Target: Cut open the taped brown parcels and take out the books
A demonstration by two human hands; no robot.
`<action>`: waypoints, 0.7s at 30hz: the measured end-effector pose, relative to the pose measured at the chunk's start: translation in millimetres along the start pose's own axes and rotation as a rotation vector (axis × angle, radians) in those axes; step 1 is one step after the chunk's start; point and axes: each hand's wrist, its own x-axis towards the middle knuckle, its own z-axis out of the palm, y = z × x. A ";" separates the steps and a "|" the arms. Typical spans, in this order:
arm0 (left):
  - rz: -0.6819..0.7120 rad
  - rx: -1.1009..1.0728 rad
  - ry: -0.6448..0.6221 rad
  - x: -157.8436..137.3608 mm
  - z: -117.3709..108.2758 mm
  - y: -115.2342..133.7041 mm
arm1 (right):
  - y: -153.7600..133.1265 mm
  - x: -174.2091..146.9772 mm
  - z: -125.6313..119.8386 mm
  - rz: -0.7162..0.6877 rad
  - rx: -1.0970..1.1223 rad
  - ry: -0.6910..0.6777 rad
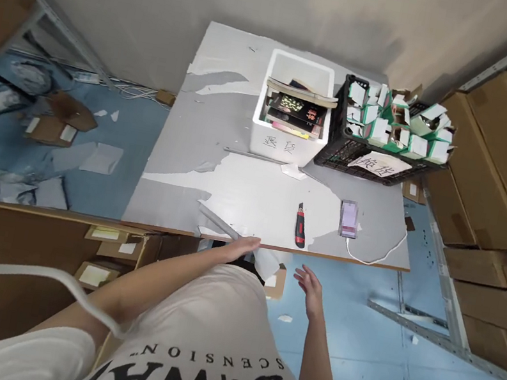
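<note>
My left hand (pixel 242 248) is at the front edge of the table, its fingers pressed together around a loose strip of peeling film (pixel 219 220). The strip runs up onto the tabletop, and a white flap (pixel 266 263) hangs just beyond my fingertips. Past the edge, to the right, my right hand (pixel 310 287) hovers in the air with its fingers apart and nothing in them. A red and black utility knife (pixel 300 226) lies on the table above the two hands. Grey film covers part of the tabletop (pixel 181 158), torn back in ragged patches to a white surface.
A white foam box (pixel 273 145) holds books (pixel 299 108). Beside it stands a black crate (pixel 338 146) of small green and white boxes. A phone (pixel 348 219) lies on a charging cable (pixel 375 262). Cartons (pixel 497 153) on shelving rise at the right; a large carton (pixel 4 252) is at left.
</note>
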 end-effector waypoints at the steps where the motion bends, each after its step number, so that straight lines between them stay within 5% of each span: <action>1: 0.010 -0.014 0.036 -4.5 -13.7 6.6 | -16.3 13.0 13.8 -0.070 0.001 -0.059; 6: 0.225 -0.114 0.394 -38.1 -77.9 29.7 | -83.7 64.5 100.1 -0.314 -0.020 -0.382; 10: 0.356 -0.155 0.772 -64.4 -114.8 25.5 | -107.7 88.4 174.3 -0.432 -0.042 -0.521; 15: 0.492 -0.174 1.219 -104.2 -140.7 -6.7 | -115.4 97.8 256.7 -0.453 -0.075 -0.647; 21: 0.341 -0.024 1.627 -177.7 -154.7 -68.1 | -110.0 74.1 346.6 -0.497 -0.157 -0.934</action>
